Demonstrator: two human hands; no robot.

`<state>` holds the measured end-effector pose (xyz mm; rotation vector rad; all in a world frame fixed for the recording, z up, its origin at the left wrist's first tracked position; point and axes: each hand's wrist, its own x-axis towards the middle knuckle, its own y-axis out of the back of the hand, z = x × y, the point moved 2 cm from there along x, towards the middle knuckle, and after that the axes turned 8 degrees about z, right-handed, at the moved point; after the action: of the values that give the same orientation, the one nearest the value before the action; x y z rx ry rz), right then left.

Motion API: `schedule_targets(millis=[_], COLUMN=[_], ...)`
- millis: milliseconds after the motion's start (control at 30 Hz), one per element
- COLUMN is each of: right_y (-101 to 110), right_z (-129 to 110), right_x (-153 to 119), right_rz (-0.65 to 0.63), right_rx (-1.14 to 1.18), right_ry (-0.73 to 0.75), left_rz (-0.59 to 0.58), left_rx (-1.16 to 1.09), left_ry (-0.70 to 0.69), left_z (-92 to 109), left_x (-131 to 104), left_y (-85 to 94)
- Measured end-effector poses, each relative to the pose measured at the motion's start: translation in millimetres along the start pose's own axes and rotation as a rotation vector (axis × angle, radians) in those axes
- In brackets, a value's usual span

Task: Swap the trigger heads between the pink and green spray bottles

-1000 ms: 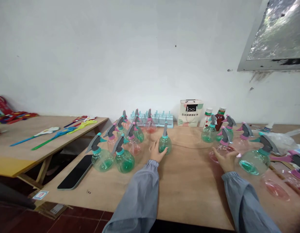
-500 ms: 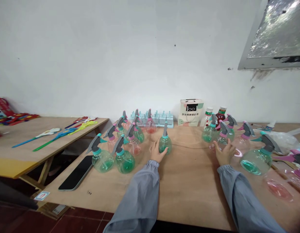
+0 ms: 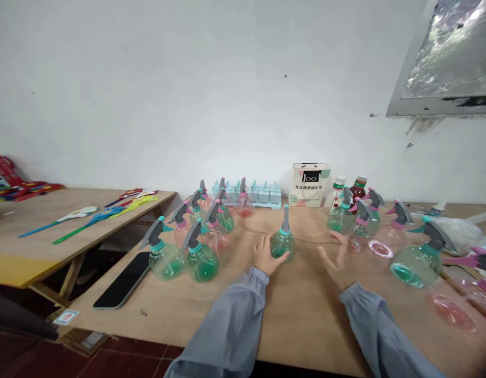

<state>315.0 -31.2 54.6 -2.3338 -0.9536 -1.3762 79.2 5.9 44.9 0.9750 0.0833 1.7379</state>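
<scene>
A round green spray bottle (image 3: pixel 283 244) with a teal collar and grey trigger head stands upright at the middle of the table. My left hand (image 3: pixel 267 255) wraps its left side, thumb across the front. To the right, my right hand (image 3: pixel 335 258) is slightly blurred, its fingers apart and nothing in them. Behind it stand several spray bottles, among them a green one (image 3: pixel 338 218) and a pink-collared one (image 3: pixel 361 223). A larger green spray bottle (image 3: pixel 416 262) is nearer the right edge. Several more are grouped on the left, including a green one (image 3: pixel 202 262) in front.
A black phone (image 3: pixel 123 281) lies at the table's left front. Along the wall are a light-blue mould set (image 3: pixel 268 196), a paper bag (image 3: pixel 309 185) and two capped bottles, one dark red (image 3: pixel 359 188). Colourful hand-shaped clappers (image 3: pixel 105 214) lie on the left table.
My left hand has moved right and nearer with the green spray bottle. My right hand has come away from the right-hand bottles, leftward toward the middle.
</scene>
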Motion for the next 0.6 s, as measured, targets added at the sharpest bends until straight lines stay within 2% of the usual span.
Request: schedule_targets(millis=[67,133,200,233,300,333,400,433,500,600], right_y=[-24.3,-44.0,-55.4,-57.8,-57.5,-55.9,-52.1,-50.6,-48.7,-47.6], right_z=[-24.3,-40.2,-48.2,-49.9,-50.4,-50.0,-49.2,-49.0,-48.7,-46.5], right_x=[2.8,7.1,10.9,12.2,13.5,13.6,12.6,11.8,9.9,7.1], right_rz=[-0.136,-0.196,-0.205,-0.199,-0.180,-0.173,-0.183,-0.201,-0.243,-0.287], right_rx=[0.076,0.149,0.218,0.248,0.288,0.296,0.301,0.306,0.328,0.374], right_ry=[-0.016,-0.069,-0.125,-0.144,-0.176,-0.188,-0.205,-0.211,-0.223,-0.264], left_rz=[-0.027,-0.063,-0.081,-0.052,0.089,0.200,0.322,0.336,0.258,0.181], left_rx=[-0.015,-0.032,-0.062,-0.076,-0.080,-0.057,0.030,0.079,0.171,0.215], left_ry=[-0.056,-0.155,-0.258,-0.274,-0.196,-0.102,0.078,0.157,0.271,0.302], left_z=[7.5,10.4,8.8,6.4,-1.1,-5.8,-14.7,-18.9,-27.3,-38.8], left_x=[-14.2,-23.7,-20.4,-11.7,20.0,40.9,85.9,107.4,143.9,179.2], left_y=[-7.8,-12.8,-12.6,-9.9,-0.6,5.4,14.9,18.0,20.3,19.7])
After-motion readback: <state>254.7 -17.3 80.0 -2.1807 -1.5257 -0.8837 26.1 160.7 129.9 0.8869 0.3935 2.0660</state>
